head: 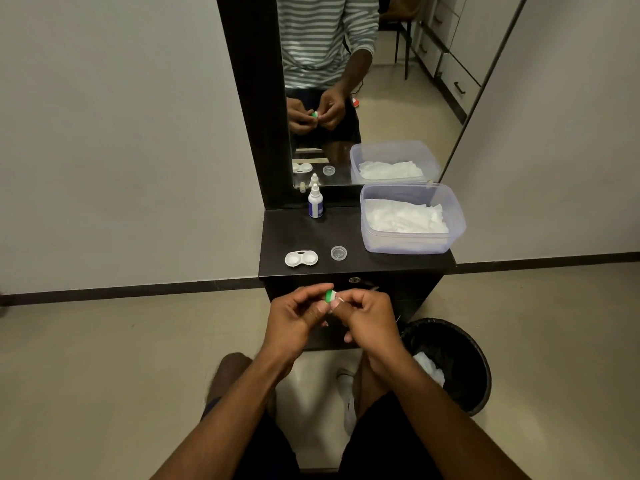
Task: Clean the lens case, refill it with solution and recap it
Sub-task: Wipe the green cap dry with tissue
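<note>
Between both hands' fingers [322, 308]: green cap [329, 295]

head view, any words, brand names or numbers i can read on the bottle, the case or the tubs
No text can be read.
Small white dropper bottle: blue label, its print too small and blurred.
White two-well lens case: no marking shows.
Small clear round cup: none.
Clear plastic tub of white tissues: none.
Green and white cap held in both hands: none visible.

Pale walls [104, 133], beige tiled floor [104, 375], dark dresser [346, 237] with mirror [398, 81]
</note>
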